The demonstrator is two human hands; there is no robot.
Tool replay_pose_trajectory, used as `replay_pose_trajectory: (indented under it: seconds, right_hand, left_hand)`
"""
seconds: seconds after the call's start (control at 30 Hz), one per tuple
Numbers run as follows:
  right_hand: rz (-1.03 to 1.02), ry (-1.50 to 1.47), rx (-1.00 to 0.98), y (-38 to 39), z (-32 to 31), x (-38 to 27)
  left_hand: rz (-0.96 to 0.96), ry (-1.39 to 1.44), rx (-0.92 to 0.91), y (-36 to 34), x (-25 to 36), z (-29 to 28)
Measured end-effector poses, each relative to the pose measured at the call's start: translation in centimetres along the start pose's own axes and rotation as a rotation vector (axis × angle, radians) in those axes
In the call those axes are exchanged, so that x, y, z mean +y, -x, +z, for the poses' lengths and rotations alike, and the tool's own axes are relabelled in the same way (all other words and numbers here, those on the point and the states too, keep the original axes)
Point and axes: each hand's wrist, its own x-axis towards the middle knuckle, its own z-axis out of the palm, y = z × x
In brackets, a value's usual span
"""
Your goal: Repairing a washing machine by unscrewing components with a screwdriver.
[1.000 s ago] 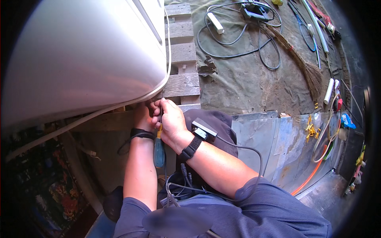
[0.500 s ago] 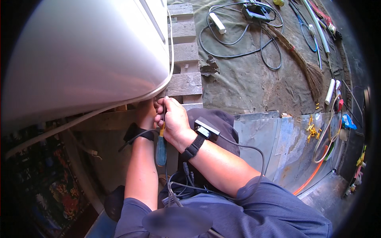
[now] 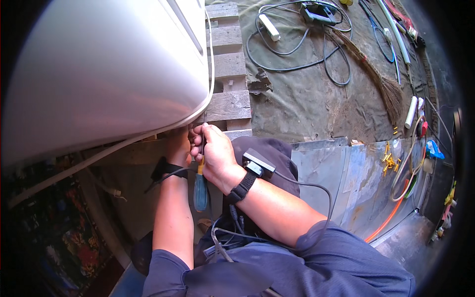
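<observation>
Fingers of my right hand (image 3: 217, 156) are curled round the upright screwdriver (image 3: 201, 190), which has a blue and yellow handle and a thin shaft pointing up toward the lower edge of a large white appliance (image 3: 118, 69). My left hand (image 3: 179, 144) is just left of it, under that edge, its fingers mostly hidden by the appliance and my right hand. A pale cable (image 3: 148, 134) runs along the appliance's rounded bottom. The appliance stands beside a wooden pallet (image 3: 226, 104).
Upper right are a looped black cable (image 3: 262, 67), a white power strip (image 3: 268, 27), a dark device (image 3: 318, 14), a straw broom (image 3: 386, 94) and a racket (image 3: 383, 44). Metal sheets (image 3: 321, 188) at right carry yellow pieces (image 3: 391, 163) and hoses (image 3: 391, 218).
Only slight shifts: both hands moved a little right, then slightly back left, with the screwdriver still in my right hand. My left wrist sits a little further left than half a second ago.
</observation>
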Motion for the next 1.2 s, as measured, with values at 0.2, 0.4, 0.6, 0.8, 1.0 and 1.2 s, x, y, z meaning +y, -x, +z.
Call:
replay_pose_trajectory:
  seconds: [0.2,0.4,0.6,0.8,1.0,1.2]
  right_hand:
    - [0.002,0.015,0.005,-0.2,-0.1,0.4]
    - [0.074,0.003,-0.002,-0.4,0.7,1.3]
    - [0.185,-0.033,0.086,-0.8,2.0,4.6]
    - [0.173,-0.064,-0.128,-3.6,1.8,7.6]
    - [0.189,-0.233,-0.056,-11.3,0.4,9.8]
    - [0.082,-0.217,-0.178,-9.6,1.8,9.3]
  left_hand:
    - [0.005,0.12,0.022,-0.4,-0.8,0.1]
    - [-0.265,0.24,-0.027,3.9,-1.5,-3.1]
    - [-0.301,0.602,-0.276,16.6,0.9,-4.7]
    - [-0.129,0.301,-0.071,18.7,-1.3,-7.7]
    - [-0.098,0.293,-0.017,17.9,-1.0,-7.4]
    - [-0.085,0.285,0.016,17.6,-1.7,-8.1]
